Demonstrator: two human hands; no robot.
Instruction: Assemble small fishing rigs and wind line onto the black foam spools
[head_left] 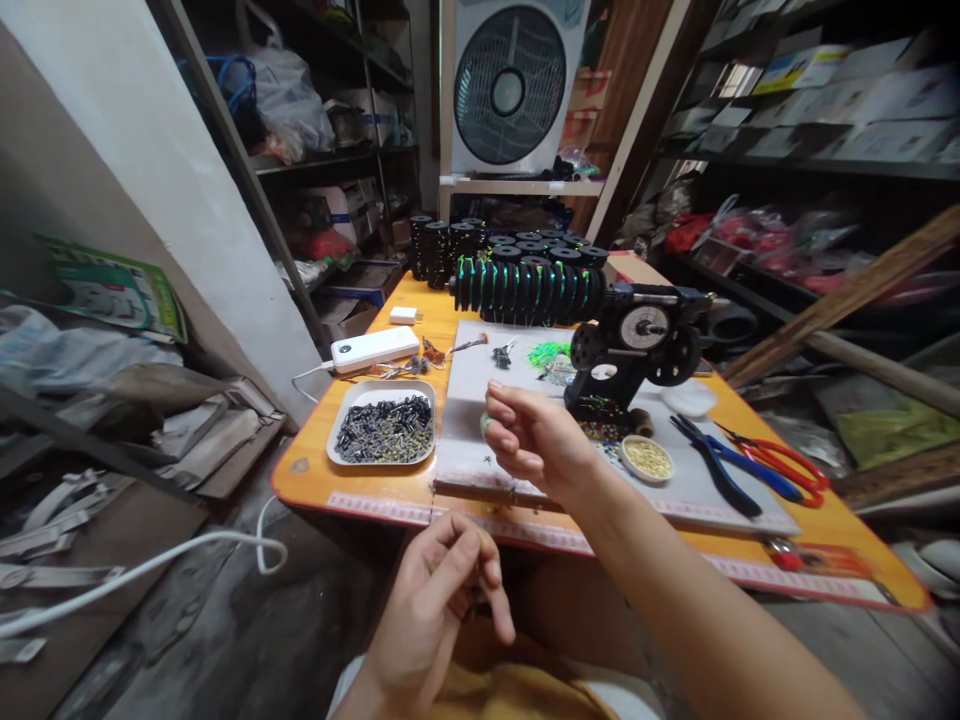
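Observation:
My left hand (454, 580) is low in front of the table edge, with thumb and forefinger pressed together. Something small and dark shows under its fingers, too hidden to name. Above the grey work board (465, 400), my right hand (532, 435) has its fingers loosely bent and a little apart, with the thumb out of sight. A small pale piece shows just past its fingertips; whether they touch it I cannot tell. Left of that hand, a white tray (335, 425) holds many small dark tubular pieces. Close to its wrist is a small dish (627, 462) of gold-coloured bits.
A black machine (604, 385) with a dial stands on the board, beside a row of black discs (525, 292) with shiny strands. Blue-handled pliers (731, 465) and red-handled pliers (795, 470) lie right. A white power bank (375, 348) lies left. A fan (510, 85) stands behind.

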